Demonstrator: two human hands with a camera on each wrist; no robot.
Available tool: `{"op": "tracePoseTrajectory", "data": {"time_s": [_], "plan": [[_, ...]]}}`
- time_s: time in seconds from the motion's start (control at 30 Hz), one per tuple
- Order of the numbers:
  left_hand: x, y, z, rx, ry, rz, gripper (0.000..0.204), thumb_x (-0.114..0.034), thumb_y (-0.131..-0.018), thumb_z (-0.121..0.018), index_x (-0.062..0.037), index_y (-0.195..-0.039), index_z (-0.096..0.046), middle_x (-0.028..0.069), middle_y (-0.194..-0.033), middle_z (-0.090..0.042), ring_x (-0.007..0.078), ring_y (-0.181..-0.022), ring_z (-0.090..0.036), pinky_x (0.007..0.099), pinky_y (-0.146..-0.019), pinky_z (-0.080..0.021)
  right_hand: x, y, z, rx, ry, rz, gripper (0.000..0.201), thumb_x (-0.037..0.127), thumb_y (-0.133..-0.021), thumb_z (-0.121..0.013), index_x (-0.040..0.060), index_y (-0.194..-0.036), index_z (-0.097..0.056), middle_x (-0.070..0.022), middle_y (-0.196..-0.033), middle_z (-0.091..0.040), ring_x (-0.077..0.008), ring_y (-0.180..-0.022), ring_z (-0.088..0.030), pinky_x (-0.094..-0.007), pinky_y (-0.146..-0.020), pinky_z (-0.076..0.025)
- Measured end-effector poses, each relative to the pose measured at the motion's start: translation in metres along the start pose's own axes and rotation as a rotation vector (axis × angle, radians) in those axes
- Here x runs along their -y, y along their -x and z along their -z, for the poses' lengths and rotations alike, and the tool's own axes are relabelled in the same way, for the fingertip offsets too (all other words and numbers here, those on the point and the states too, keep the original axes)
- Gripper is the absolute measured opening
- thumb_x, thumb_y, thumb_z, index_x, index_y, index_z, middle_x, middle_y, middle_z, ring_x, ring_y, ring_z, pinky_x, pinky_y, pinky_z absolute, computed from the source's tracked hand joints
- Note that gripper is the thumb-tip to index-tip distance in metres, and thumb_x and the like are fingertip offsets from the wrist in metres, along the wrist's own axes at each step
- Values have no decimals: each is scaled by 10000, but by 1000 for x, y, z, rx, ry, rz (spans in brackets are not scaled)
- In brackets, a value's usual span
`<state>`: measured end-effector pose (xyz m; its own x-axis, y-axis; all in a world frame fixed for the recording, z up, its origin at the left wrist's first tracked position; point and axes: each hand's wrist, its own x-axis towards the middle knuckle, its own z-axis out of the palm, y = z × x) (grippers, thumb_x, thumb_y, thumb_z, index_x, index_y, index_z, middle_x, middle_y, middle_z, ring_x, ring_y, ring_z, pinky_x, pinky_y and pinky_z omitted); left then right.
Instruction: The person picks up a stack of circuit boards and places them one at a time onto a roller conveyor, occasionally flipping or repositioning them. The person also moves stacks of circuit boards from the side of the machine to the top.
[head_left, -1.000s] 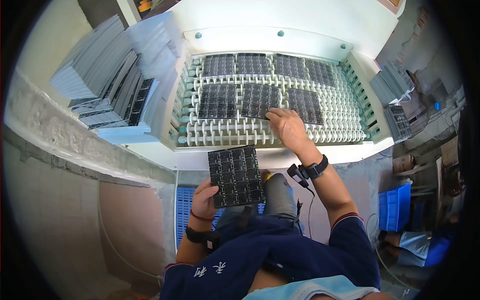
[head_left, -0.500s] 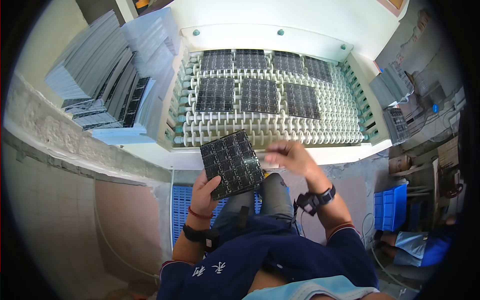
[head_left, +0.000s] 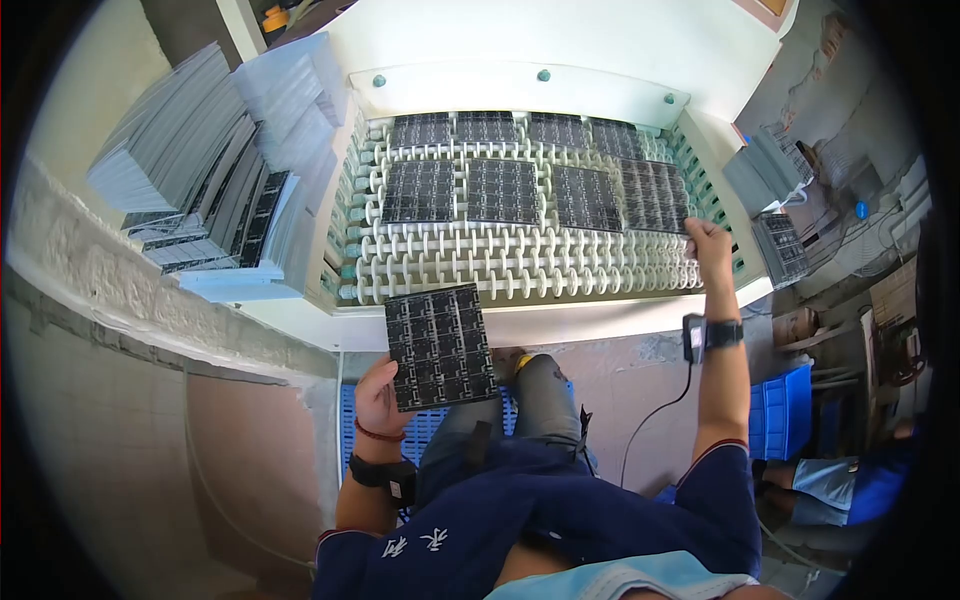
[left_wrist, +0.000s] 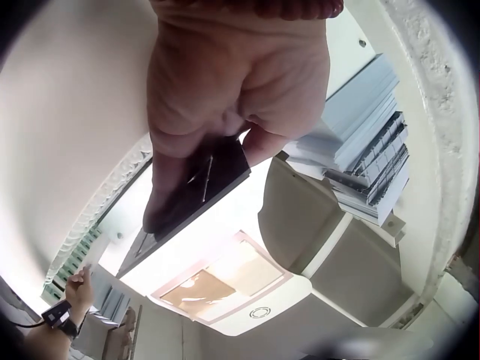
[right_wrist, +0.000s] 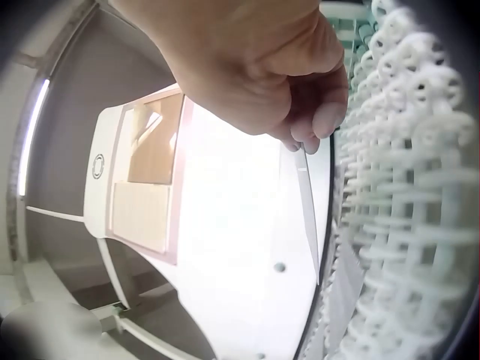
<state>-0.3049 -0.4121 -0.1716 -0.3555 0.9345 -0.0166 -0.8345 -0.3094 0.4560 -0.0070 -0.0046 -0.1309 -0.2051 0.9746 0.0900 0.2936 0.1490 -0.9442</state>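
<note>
My left hand [head_left: 377,396] grips a black printed circuit board [head_left: 440,348] by its left edge, in front of the machine's edge. The left wrist view shows the thumb and fingers around the dark board [left_wrist: 214,184]. At the right end of the roller conveyor [head_left: 450,268], my right hand [head_left: 711,246] pinches the near right corner of another circuit board [head_left: 655,196]. This board overlaps the rollers, beside the other boards [head_left: 588,197] of the front row. In the right wrist view, fingertips and thumb [right_wrist: 324,120] meet on the thin edge of the board [right_wrist: 308,206].
A second row of boards [head_left: 485,128] lies farther back on the rollers. Tall stacks of boards [head_left: 190,150] stand at the left, smaller stacks [head_left: 770,170] at the right. A blue crate [head_left: 780,412] is on the floor at right, with another person's legs close by.
My right hand left the middle front-row board, came back to the boards in my left hand, then carried one to the right end of the front row. The left hand stayed low, still holding.
</note>
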Motion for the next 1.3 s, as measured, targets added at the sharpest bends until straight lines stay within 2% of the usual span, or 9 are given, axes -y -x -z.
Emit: {"op": "tracePoseTrajectory", "data": {"time_s": [0.27, 0.33, 0.53, 0.9, 1.03, 1.1, 1.13, 1.2, 1.3], "plan": [[-5, 4, -3, -87, -72, -59, 370, -44, -843, -408, 127, -1172, -407, 222, -1121, -525, 287, -1007, -550, 386, -881, -441, 3, -10, -7, -133, 763, 309, 237, 174, -738, -647, -8, -889, -648, -99, -708, -641, -131, -627, -566, -274, -627, -458], [-6, 2, -6, -125, -105, -25, 343, -41, -862, -431, 103, -1173, -424, 200, -1112, -536, 265, -996, -557, 371, -866, -455, 20, 18, -33, -9, 546, 408, 218, 194, -752, -643, 14, -872, -659, -94, -695, -637, -151, -574, -568, -269, -569, -456], [-3, -9, 2, -78, -126, 8, 312, -24, -877, -422, 101, -1163, -438, 197, -1098, -547, 248, -948, -587, 348, -815, -494, 53, 167, -127, 789, -169, -149, 202, 200, -783, -663, 16, -865, -655, -30, -658, -615, -69, -517, -561, -188, -446, -452], [-15, -33, -10, -195, -253, 22, 190, -108, -881, -481, 26, -993, -557, 96, -894, -627, 167, -758, -621, 301, -678, -519, 46, 191, -167, 690, -473, -314, 134, 129, -811, -617, 4, -765, -607, -37, -608, -578, -88, -455, -538, -190, -400, -425], [-43, -66, -17, -251, -547, -69, 215, -117, -880, -492, 38, -1018, -550, 54, -806, -622, 126, -659, -595, 268, -628, -498, 40, 157, -156, 560, -430, -203, 147, 135, -826, -596, 0, -777, -627, -22, -583, -575, -71, -461, -531, -182, -400, -394], [-54, -83, -5, -353, -1619, -196, 358, -173, -840, -561, 61, -1103, -499, 116, -887, -596, 195, -762, -573, 314, -696, -468, 43, 147, -156, 496, -182, -115, 157, 132, -820, -593, -7, -760, -634, -28, -556, -571, -71, -455, -531, -196, -405, -395], [-52, -86, -5, -340, -1621, -200, 358, -173, -840, -561, 61, -1103, -499, 116, -887, -596, 195, -762, -573, 314, -696, -468, 43, 143, -155, 432, 67, -30, 168, 128, -814, -590, -15, -742, -640, -34, -529, -567, -71, -448, -532, -211, -410, -396], [-45, -87, -8, -384, -2272, -787, 545, -237, -755, -641, 29, -1186, -439, 197, -1049, -511, 318, -905, -492, 391, -796, -400, 34, 137, -152, 319, 195, 96, 196, 139, -797, -589, -29, -713, -644, -47, -482, -549, -78, -430, -531, -241, -416, -397], [-33, -75, -16, -77, -2333, -669, 620, -340, -741, -638, -59, -1247, -415, 180, -1242, -408, 383, -1144, -353, 449, -965, -277, 42, 133, -135, 176, 266, 127, 220, 161, -780, -608, -35, -686, -641, -52, -464, -537, -76, -426, -519, -242, -428, -400]]}}
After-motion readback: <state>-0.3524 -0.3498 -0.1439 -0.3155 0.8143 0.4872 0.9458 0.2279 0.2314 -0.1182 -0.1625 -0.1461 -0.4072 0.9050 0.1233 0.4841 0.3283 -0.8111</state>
